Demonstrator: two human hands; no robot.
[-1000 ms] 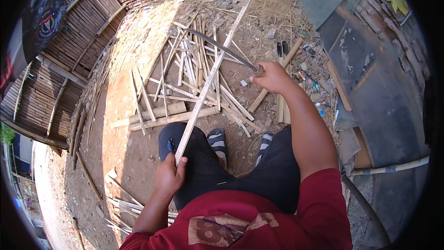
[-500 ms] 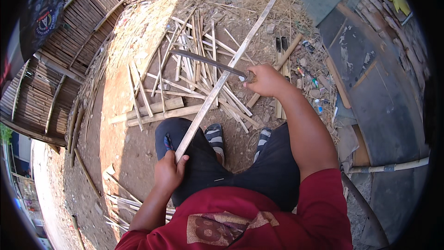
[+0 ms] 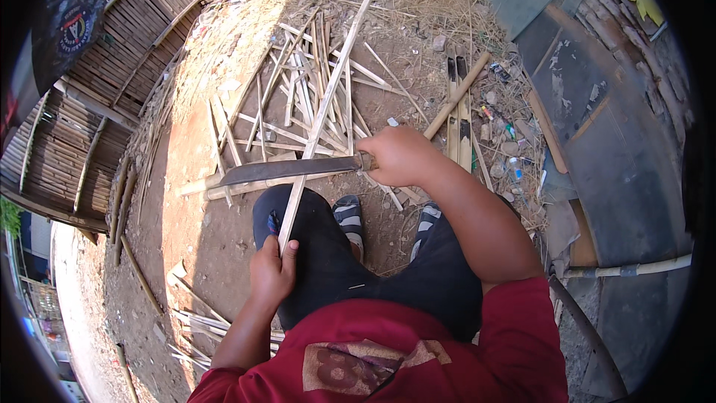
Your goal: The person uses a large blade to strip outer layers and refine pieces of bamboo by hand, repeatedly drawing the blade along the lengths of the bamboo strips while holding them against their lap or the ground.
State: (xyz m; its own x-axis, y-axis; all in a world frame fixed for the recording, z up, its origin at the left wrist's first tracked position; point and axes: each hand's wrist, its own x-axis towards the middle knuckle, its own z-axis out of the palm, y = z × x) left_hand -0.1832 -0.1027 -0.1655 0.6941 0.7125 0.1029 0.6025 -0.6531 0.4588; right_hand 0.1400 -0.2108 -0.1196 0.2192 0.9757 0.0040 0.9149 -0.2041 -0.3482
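Note:
Over my left thigh, my left hand (image 3: pixel 273 272) is closed around the near end of a long pale bamboo strip (image 3: pixel 326 101), which slants up and away past the pile of cut strips. My right hand (image 3: pixel 395 155) grips the handle of a machete (image 3: pixel 291 169), its dark broad blade pointing left. The blade lies across the strip a short way beyond my left hand, just past my knees. Whether its edge is cutting into the strip I cannot tell. Most of the handle is hidden inside my right fist.
A heap of split bamboo strips (image 3: pixel 304 97) lies on the dirt ahead, with thicker bamboo poles (image 3: pixel 261 183) near my knees. More strips (image 3: pixel 200 326) lie at my left. Bamboo wall panels (image 3: pixel 142 22) stand at left, dark sheets (image 3: pixel 619 172) at right.
The machete has come down the strip toward me and turned, its tip now lower and farther left. The strip's far end has swung to the left. My left hand has barely moved.

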